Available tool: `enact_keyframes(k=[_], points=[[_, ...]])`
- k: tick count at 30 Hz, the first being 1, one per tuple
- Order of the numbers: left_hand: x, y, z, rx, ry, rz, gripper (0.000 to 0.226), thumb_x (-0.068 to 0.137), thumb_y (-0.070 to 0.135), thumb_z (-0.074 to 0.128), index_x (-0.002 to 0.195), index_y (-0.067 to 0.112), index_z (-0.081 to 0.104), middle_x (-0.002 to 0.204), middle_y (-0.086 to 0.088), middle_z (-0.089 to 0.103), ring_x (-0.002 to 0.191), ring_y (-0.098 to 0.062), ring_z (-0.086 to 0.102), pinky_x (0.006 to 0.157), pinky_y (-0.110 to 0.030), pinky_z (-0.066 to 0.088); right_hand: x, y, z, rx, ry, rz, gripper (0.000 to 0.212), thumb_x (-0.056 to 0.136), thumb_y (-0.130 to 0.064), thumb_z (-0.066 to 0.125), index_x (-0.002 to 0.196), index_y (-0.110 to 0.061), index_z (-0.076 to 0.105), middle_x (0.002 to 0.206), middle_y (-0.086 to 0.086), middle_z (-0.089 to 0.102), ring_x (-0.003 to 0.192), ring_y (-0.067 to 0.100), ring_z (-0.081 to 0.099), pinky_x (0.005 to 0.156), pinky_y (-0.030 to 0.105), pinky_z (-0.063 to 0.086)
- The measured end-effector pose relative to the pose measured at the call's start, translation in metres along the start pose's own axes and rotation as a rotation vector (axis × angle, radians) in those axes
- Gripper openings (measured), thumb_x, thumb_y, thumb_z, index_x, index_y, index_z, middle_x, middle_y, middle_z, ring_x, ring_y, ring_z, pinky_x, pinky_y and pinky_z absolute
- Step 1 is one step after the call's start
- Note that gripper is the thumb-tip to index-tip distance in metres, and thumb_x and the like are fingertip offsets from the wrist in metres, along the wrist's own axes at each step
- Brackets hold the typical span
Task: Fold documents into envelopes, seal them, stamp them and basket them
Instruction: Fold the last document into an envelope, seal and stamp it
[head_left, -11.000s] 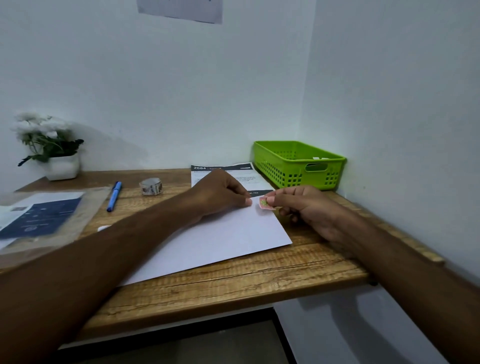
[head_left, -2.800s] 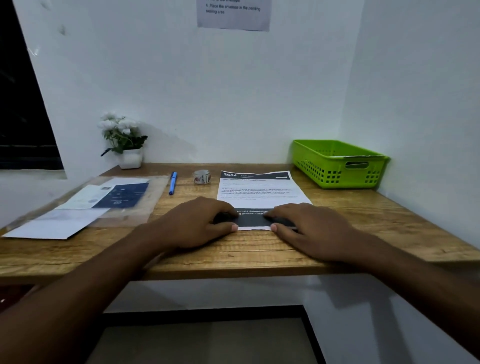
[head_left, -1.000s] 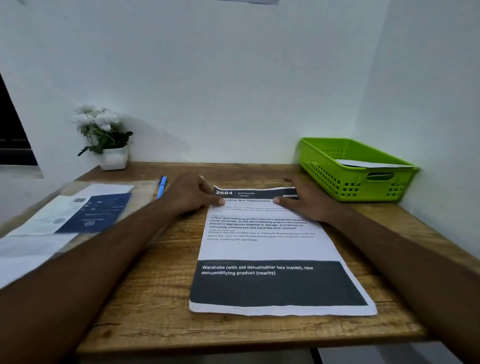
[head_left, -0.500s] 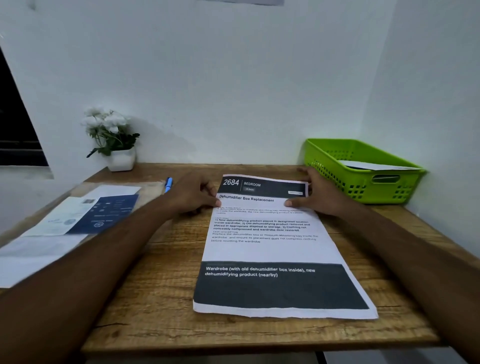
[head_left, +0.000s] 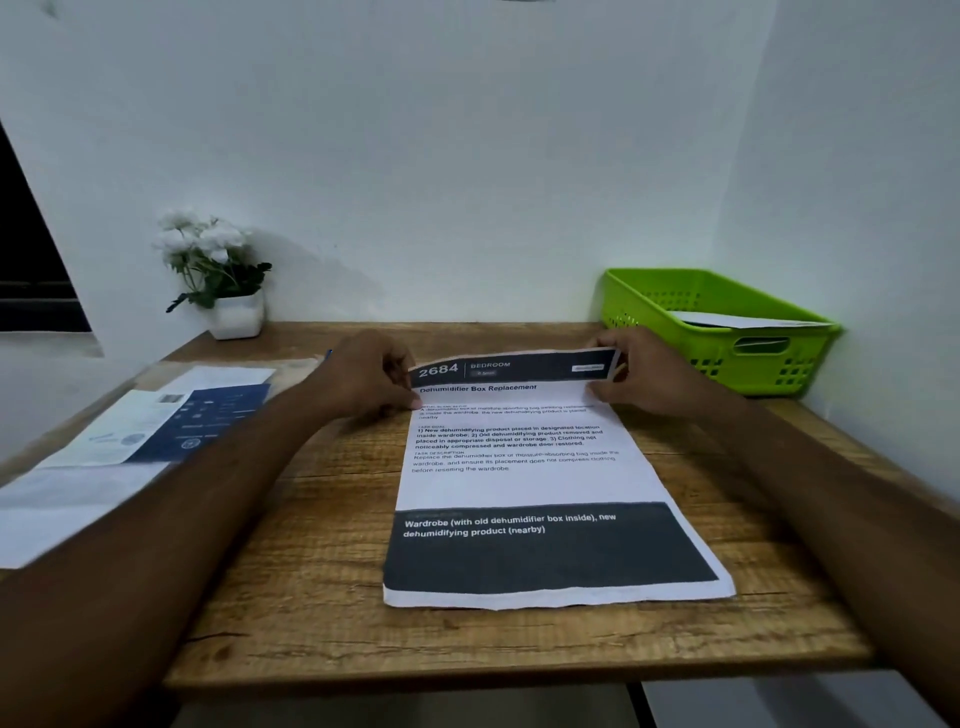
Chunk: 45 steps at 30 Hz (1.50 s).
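Printed document (head_left: 519, 483) lying lengthwise on the wooden surface (head_left: 311, 571), its far edge raised and curling toward the viewer. The left grip (head_left: 369, 379) pinches the far left corner and the right grip (head_left: 644, 379) pinches the far right corner, thumbs on the printed face and fingers behind the sheet. The near edge lies flat on the surface, well toward the viewer from both grips.

Legible print: on the lifted dark header between the grips, "2684" and "BEDROOM"; just below it, "Dehumidifier Box Replacement"; then paragraphs of small body text, partly readable; on the dark band at the near end, "Wardrobe (with old dehumidifier box inside), new dehumidifying product (nearby)".

Just right of the right grip stands a green slotted basket (head_left: 691, 358) against the side wall, with a white envelope (head_left: 748, 321) lying inside. Beyond and left of the left grip, a white pot of white flowers (head_left: 213, 260) stands at the back wall. Left of the left grip lie loose papers (head_left: 156, 421), one white and dark blue, their print too blurred to read. The left grip hides most of a blue pen (head_left: 329, 354).
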<state>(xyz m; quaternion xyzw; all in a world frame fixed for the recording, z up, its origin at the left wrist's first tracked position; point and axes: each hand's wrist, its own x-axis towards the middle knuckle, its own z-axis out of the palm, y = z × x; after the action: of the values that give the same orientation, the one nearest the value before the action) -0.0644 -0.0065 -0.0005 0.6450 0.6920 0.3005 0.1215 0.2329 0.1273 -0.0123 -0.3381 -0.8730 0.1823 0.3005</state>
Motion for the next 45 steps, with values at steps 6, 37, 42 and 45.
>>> enact_keyframes(k=[6, 37, 42, 45], points=[[-0.006, 0.002, -0.006, 0.045, 0.002, 0.018, 0.018, 0.066, 0.002, 0.083, 0.076, 0.016, 0.076, 0.051, 0.021, 0.062, 0.047, 0.01, 0.056, 0.054, -0.011, 0.041, -0.002, 0.0, -0.006, 0.026, -0.165, -0.136, 0.035, 0.073, 0.012, 0.068, 0.092, -0.015, 0.077, 0.086, -0.003, 0.076, 0.075, -0.002, 0.065, 0.069, 0.021, 0.05], [-0.008, 0.006, 0.005, 0.116, -0.28, -0.035, 0.059, 0.05, 0.05, 0.083, 0.098, 0.021, 0.064, 0.104, 0.0, 0.06, 0.094, -0.011, 0.056, 0.073, -0.019, 0.045, -0.01, -0.016, -0.005, -0.001, -0.477, 0.01, 0.069, 0.07, -0.03, 0.085, 0.129, -0.039, 0.053, 0.121, -0.016, 0.061, 0.092, 0.009, 0.051, 0.078, 0.011, 0.042], [-0.01, 0.011, 0.004, 0.071, -0.315, -0.053, 0.055, 0.055, 0.042, 0.089, 0.095, 0.019, 0.059, 0.101, 0.001, 0.064, 0.092, -0.012, 0.058, 0.074, -0.025, 0.047, -0.011, -0.016, -0.006, -0.022, -0.513, 0.021, 0.071, 0.062, -0.048, 0.084, 0.126, -0.048, 0.052, 0.129, -0.024, 0.056, 0.117, -0.002, 0.051, 0.09, 0.016, 0.039], [-0.012, 0.013, 0.003, 0.054, -0.299, -0.033, 0.061, 0.046, 0.047, 0.092, 0.091, 0.019, 0.062, 0.099, 0.004, 0.062, 0.089, -0.012, 0.059, 0.071, -0.024, 0.047, -0.011, -0.015, -0.006, -0.02, -0.478, 0.03, 0.078, 0.058, -0.048, 0.086, 0.13, -0.041, 0.055, 0.13, -0.027, 0.054, 0.12, -0.007, 0.05, 0.093, 0.013, 0.038]])
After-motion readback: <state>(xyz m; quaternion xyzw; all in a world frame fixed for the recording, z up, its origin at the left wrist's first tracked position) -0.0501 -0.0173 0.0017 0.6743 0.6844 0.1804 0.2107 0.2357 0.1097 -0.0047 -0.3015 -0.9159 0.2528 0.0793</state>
